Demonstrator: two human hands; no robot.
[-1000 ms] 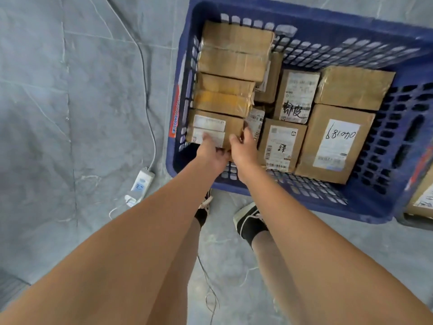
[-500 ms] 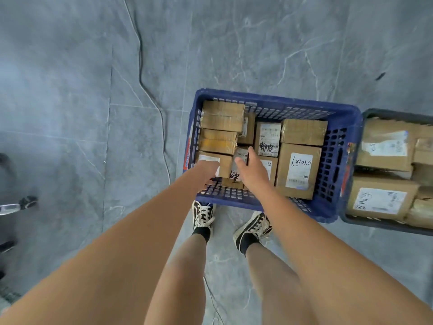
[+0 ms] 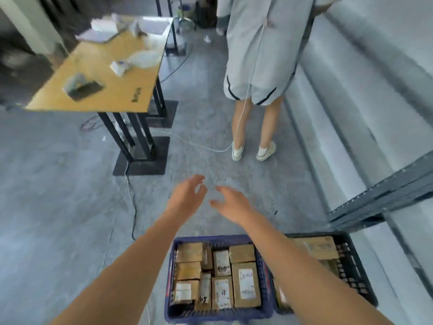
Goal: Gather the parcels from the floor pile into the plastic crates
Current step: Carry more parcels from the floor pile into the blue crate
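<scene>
A grey stone-like floor fills most of the head view, a little blurred. Above it, the left hand and the right hand reach forward side by side, close but apart. Both have the fingers spread and only slightly bent, and they hold nothing.

Under the forearms, near the lower edge, stands the blue crate with perforated plastic walls. It is packed in one tight layer with brown cardboard parcels — most wrapped in shiny clear tape, several with a white shipping label and black handwriting on top. The biggest one lies at the right side of the crate, and smaller flat ones stand in a column along the left wall. Touching the blue crate on its right is the black crate, also perforated; it holds some bigger brown parcels, partly hidden by the right forearm.

Further out, a white cable runs over the floor. On the left stands a wooden table on black metal legs, with some blurred objects on its top. Beyond the hands another person in a long light-grey coat and white shoes stands on the floor — a thin white cord hangs from the coat. A dark metal rack is at the right.
</scene>
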